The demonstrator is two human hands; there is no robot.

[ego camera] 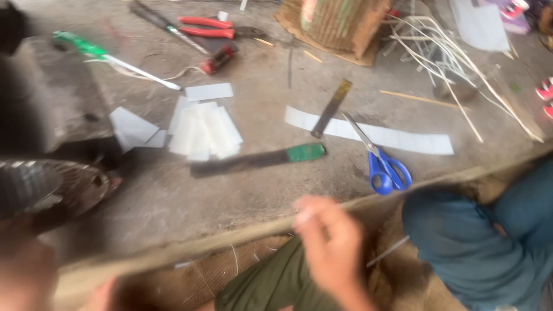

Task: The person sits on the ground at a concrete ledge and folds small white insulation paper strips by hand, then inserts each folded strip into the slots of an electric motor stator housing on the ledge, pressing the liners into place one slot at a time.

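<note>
Right hand [331, 245], blurred, pinches what looks like a thin pale sliver [387, 252] over the lap, near the blue-handled scissors [385, 167]; steadier grip advised; left hand's state cannot be told.

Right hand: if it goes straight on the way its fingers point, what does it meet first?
Likely the green-handled blade on the concrete slab; the right hand is blurred, so depth is uncertain.

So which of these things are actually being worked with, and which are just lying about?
In hand:
right hand, closed on a thin strip, too blurred to identify

Lying about:
blue scissors
long white strip
pile of white pieces
red pliers
green-handled blade
dark ruler
</note>
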